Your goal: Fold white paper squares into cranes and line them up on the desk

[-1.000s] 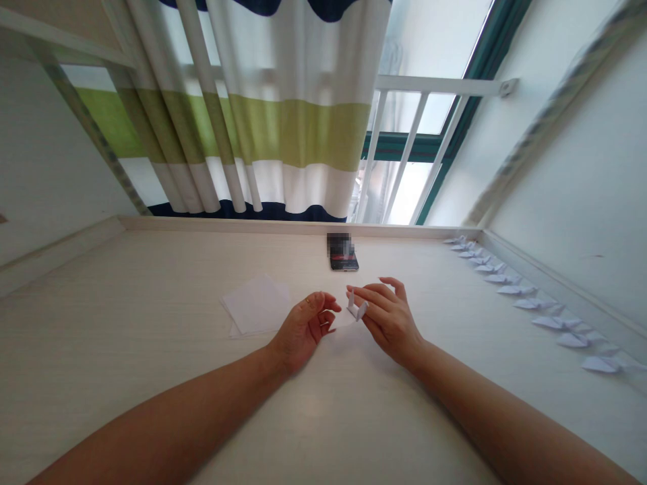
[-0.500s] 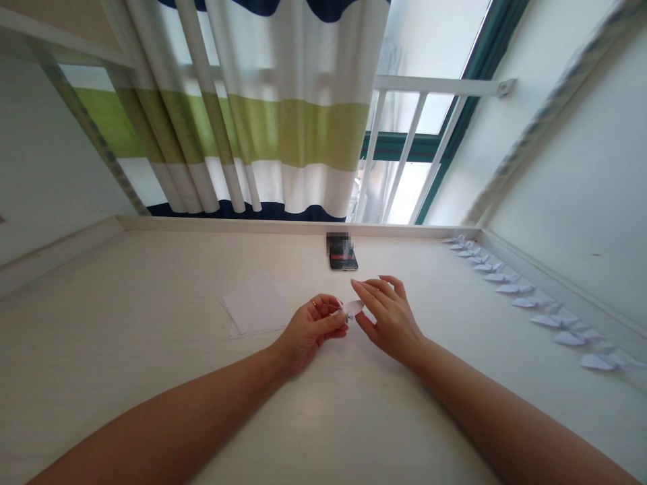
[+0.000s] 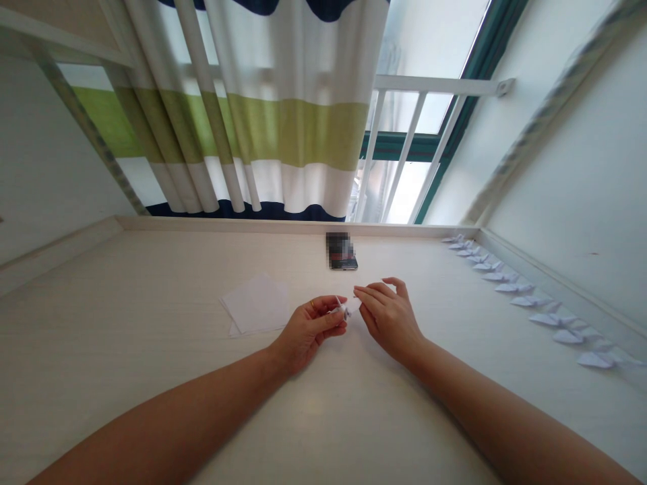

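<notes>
Near the middle of the white surface, my left hand [image 3: 312, 332] pinches a small folded white paper [image 3: 346, 312] between thumb and fingers; a ring shows on one finger. My right hand [image 3: 388, 313] meets the paper from the right, its thumb and fingertips closed on the paper's right end, the little details of the folds too small to make out. Left of my left hand lie some flat sheets of white paper [image 3: 257, 304], slightly fanned over one another.
A dark phone-like object [image 3: 342, 252], partly blurred, lies beyond my hands. Several folded white paper figures [image 3: 514, 288] form a row along the right edge. A low rim [image 3: 227, 226] runs along the back, before a striped curtain [image 3: 303, 135] and a white railing [image 3: 435, 84].
My right hand's thumb and fingers have come together on the paper's right end, where they were apart before. My left hand has barely moved.
</notes>
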